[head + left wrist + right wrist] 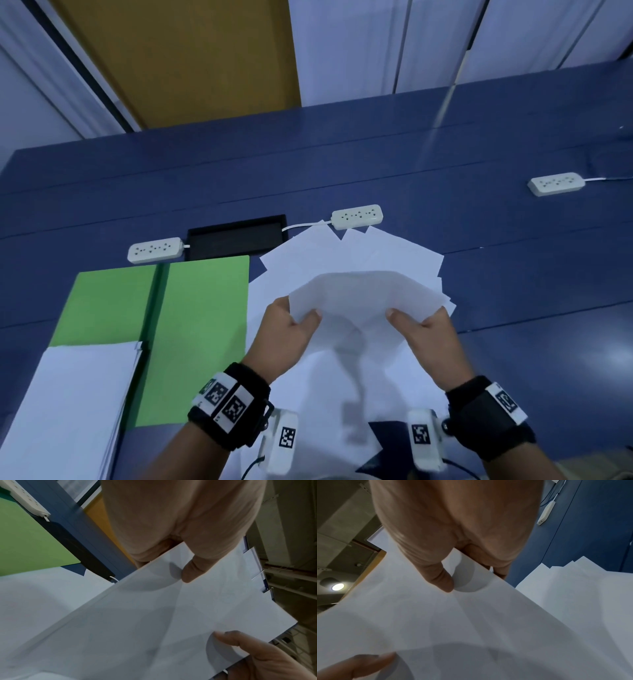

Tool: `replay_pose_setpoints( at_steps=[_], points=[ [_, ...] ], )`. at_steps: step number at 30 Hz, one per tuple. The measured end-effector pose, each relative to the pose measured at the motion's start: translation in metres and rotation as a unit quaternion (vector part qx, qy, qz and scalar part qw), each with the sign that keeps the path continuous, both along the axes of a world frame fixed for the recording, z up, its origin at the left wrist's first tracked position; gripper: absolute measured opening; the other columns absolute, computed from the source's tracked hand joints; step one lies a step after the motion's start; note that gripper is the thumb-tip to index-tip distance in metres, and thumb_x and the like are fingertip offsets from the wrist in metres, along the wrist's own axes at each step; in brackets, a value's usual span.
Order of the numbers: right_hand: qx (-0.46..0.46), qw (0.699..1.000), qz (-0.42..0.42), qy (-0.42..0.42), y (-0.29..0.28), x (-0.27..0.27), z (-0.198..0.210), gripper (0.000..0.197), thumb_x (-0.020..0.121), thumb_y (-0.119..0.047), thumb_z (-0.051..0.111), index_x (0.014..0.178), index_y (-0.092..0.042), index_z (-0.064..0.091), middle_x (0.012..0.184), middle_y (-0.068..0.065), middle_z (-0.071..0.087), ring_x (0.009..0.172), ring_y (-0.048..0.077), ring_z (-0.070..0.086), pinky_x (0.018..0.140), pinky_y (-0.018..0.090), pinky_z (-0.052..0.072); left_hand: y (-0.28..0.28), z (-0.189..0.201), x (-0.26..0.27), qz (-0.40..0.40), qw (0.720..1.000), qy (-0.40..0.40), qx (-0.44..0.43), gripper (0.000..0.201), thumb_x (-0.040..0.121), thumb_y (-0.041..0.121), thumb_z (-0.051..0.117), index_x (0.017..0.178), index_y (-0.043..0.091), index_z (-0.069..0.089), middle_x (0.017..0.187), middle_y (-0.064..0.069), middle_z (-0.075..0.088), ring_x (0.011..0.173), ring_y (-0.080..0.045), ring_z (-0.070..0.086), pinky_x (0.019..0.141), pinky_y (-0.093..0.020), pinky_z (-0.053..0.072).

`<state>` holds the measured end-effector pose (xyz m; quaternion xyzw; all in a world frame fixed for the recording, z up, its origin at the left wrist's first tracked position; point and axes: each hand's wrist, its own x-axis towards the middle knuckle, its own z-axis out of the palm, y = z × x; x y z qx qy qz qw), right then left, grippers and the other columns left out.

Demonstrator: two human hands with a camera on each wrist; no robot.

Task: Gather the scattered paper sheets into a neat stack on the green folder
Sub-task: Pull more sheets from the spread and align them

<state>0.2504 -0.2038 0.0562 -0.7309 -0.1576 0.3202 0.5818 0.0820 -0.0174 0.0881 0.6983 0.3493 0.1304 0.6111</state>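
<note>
Blue tabletop [445,164] fills the room's middle, w/ pale wall panels and a yellow-brown board behind it. Far left, nearest the person, a squared-up paper stack [68,404] sits on the left half of the open green folder [202,325], so part of the job looks done already. Just beyond the folder lies a white power strip [154,250], next to a black recessed hatch [236,240]; a 2nd strip [357,216] is at the far tip of the loose pile, a 3rd [555,184] well off to the right.

Centre-right, the scattered sheets [383,253] lie fanned and overlapping on the table beside the folder, corners poking out every direction. Above them, a held sheet [363,301] is lifted off the pile btwn both hands; whether it's one page or a few, can't tell.

Handling, as I judge it: very light, floppy, slick page-on-page, creases easily. It already sags in the middle. Best taken at opposite edges, gently, then tapped square.

Left hand [291,329] pinches the sheet's left edge, thumb on top and fingers curled under, closed on the paper. Right hand [424,329] does the same at the right edge, thumb pressed on top, fingers beneath. Both wrist views confirm a thumb flat on the page. Next, prob. carry it left onto the stack.
</note>
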Motion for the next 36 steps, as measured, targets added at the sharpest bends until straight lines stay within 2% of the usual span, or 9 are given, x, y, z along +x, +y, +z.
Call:
replay_pose_setpoints(
  at_steps=[4,8,16,20,23,25,29,31,36],
  points=[
    [-0.009,0.999,-0.026,0.023,-0.001,-0.004,-0.002,0.064,0.082,-0.042,0.077,0.098,0.015,0.052,0.079,0.038,0.048,0.072,0.059,0.044,0.068,0.043,0.038,-0.007,-0.012,-0.005,-0.012,0.999,0.043,0.003,0.024,0.097,0.008,0.066,0.102,0.030,0.075,0.103,0.008,0.080,0.098,-0.009,0.074,0.091,-0.035,0.059],
    [-0.031,0.999,-0.011,0.041,-0.001,-0.009,0.005,0.029,0.092,-0.019,0.072,0.066,-0.014,0.060,0.066,0.002,0.041,0.061,0.018,0.035,0.062,0.032,0.033,-0.009,-0.020,-0.012,-0.009,0.998,0.067,-0.020,0.017,0.088,0.024,0.067,0.100,0.032,0.076,0.104,0.010,0.079,0.100,-0.011,0.074,0.096,-0.041,0.058],
    [-0.055,0.998,0.042,-0.001,0.005,-0.029,0.020,0.049,0.098,-0.011,0.064,0.053,-0.022,0.047,0.052,-0.008,0.036,0.050,0.011,0.030,0.054,0.026,0.031,0.001,-0.028,-0.027,0.062,0.996,0.054,0.023,0.013,0.099,0.015,0.067,0.105,0.023,0.075,0.101,0.013,0.079,0.098,-0.005,0.073,0.094,-0.041,0.059],
    [-0.027,0.997,0.049,-0.054,0.017,-0.044,0.029,0.012,0.102,-0.014,0.064,0.098,-0.019,0.074,0.092,0.009,0.077,0.086,0.035,0.071,0.077,0.040,0.055,0.013,-0.014,-0.039,0.108,0.993,-0.013,0.037,0.023,0.100,0.007,0.064,0.115,0.024,0.070,0.108,0.017,0.077,0.105,-0.003,0.072,0.095,-0.027,0.056],
    [-0.020,0.996,0.034,-0.078,0.038,-0.062,0.035,0.036,0.102,-0.016,0.067,0.126,-0.042,0.063,0.115,-0.006,0.075,0.099,0.022,0.072,0.090,0.039,0.057,0.030,-0.004,-0.057,0.127,0.991,-0.038,0.025,0.035,0.100,0.004,0.063,0.121,0.031,0.065,0.114,0.019,0.075,0.108,-0.001,0.070,0.097,-0.024,0.055],
    [-0.035,0.995,0.006,-0.090,0.052,-0.076,0.044,0.056,0.100,-0.018,0.070,0.141,-0.049,0.048,0.120,-0.013,0.067,0.085,0.015,0.069,0.080,0.023,0.055,0.044,-0.001,-0.077,0.158,0.986,-0.043,0.016,0.037,0.100,0.005,0.063,0.125,0.032,0.064,0.116,0.018,0.075,0.109,-0.002,0.070,0.100,-0.031,0.055],
    [-0.023,0.992,0.068,-0.104,0.084,-0.107,0.057,0.056,0.099,-0.012,0.069,0.136,-0.050,0.051,0.107,-0.013,0.068,0.074,0.030,0.063,0.070,0.022,0.050,0.079,0.005,-0.131,0.193,0.979,-0.056,0.022,0.037,0.101,0.008,0.062,0.133,0.026,0.062,0.122,0.015,0.073,0.114,-0.004,0.068,0.103,-0.035,0.054],
    [-0.028,0.983,0.144,-0.112,0.104,-0.130,0.062,0.040,0.100,-0.014,0.069,0.123,-0.047,0.065,0.078,0.007,0.058,0.064,0.036,0.050,0.066,0.030,0.043,0.094,0.008,-0.163,0.197,0.978,-0.065,0.021,0.040,0.101,0.009,0.062,0.138,0.025,0.060,0.126,0.016,0.072,0.118,-0.003,0.066,0.104,-0.032,0.052],
    [-0.016,0.969,0.221,-0.106,0.162,-0.191,0.054,0.027,0.102,-0.010,0.065,0.111,-0.033,0.078,0.055,-0.003,0.029,0.053,0.014,0.028,0.054,0.022,0.029,0.135,0.002,-0.254,0.224,0.973,-0.058,0.020,0.043,0.102,0.010,0.062,0.142,0.026,0.058,0.130,0.017,0.070,0.123,-0.004,0.064,0.105,-0.029,0.049]
  ],
)
